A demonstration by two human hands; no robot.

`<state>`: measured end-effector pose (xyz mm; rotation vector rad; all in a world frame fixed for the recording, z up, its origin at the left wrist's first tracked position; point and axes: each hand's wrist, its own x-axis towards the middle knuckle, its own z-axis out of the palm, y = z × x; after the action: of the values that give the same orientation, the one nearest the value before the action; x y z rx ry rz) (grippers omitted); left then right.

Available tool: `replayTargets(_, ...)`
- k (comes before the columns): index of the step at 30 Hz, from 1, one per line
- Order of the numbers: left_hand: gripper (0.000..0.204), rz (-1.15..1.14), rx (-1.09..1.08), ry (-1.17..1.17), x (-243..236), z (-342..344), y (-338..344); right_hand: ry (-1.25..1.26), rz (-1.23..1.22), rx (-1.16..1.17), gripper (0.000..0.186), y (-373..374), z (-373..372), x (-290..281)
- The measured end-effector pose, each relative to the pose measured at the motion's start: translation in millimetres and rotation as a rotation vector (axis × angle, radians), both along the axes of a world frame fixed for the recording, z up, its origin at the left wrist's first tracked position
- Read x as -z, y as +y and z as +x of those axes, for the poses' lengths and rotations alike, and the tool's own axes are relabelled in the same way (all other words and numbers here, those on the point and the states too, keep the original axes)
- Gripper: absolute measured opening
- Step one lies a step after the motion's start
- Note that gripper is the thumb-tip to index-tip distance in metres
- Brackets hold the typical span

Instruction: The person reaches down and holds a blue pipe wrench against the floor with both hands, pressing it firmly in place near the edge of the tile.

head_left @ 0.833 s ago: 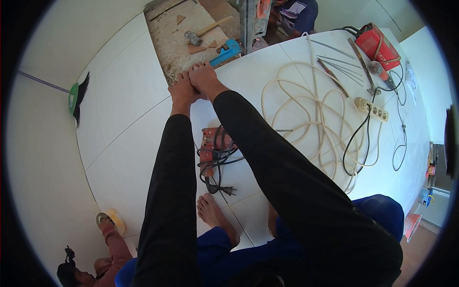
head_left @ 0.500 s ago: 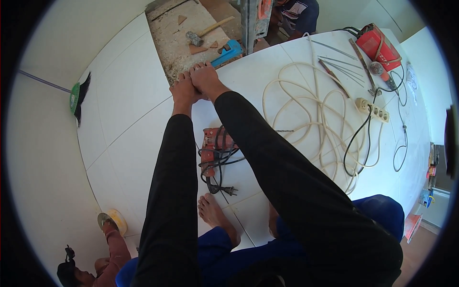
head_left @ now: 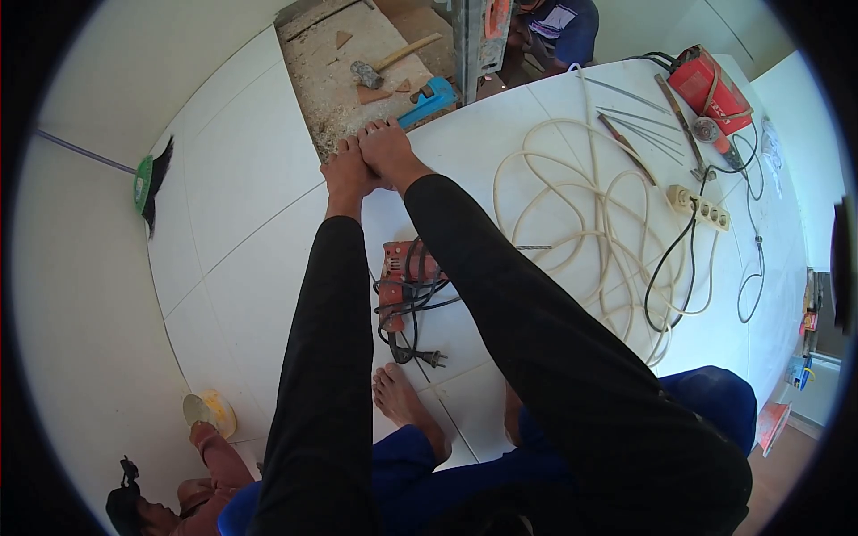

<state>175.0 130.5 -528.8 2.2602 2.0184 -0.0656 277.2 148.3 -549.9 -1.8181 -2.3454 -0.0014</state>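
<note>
Both of my arms, in black sleeves, stretch forward to the edge of the white tiled floor (head_left: 250,268). My left hand (head_left: 347,181) and my right hand (head_left: 388,150) are side by side and touching, fingers bent over the tile edge at a rough, lower patch (head_left: 313,80). My palms are hidden, and so is anything beneath them. Just beyond my right fingers lies a blue tool with a hooked end (head_left: 431,102). A wooden-handled hammer (head_left: 366,75) rests farther off among broken tile pieces. Between my forearms sits a red power drill (head_left: 393,284), its black cord wrapped round it.
A coiled cream cable (head_left: 603,223) with a socket strip (head_left: 699,207) spreads to the right, near metal rods, an angle grinder (head_left: 715,138) and a red machine (head_left: 710,85). A broom (head_left: 147,183) leans left. Co-workers are at far top (head_left: 563,27) and lower left (head_left: 210,482).
My hands stay at the tile edge. The view has shifted very slightly. At lower left, the co-worker's hand and round pale tool have moved a little by the yellowish bucket.
</note>
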Motion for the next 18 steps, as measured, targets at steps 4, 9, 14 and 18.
replayTargets(4,0.108,-0.031,0.004,-0.002,-2.6,6.1,-3.2,0.016,0.027,-0.015,0.032,-0.4,4.2,6.3)
replayTargets(9,0.104,0.019,0.040,-0.005,0.0,-1.7,-1.2,0.010,0.045,0.006,0.032,0.4,-0.2,5.3)
replayTargets(14,0.103,0.031,0.025,-0.028,0.5,3.2,-3.3,0.049,0.002,-0.032,0.033,0.3,4.1,5.0)
replayTargets(18,0.102,0.029,0.022,-0.034,1.6,5.5,-3.4,0.034,-0.001,-0.027,0.033,0.1,6.5,6.0)
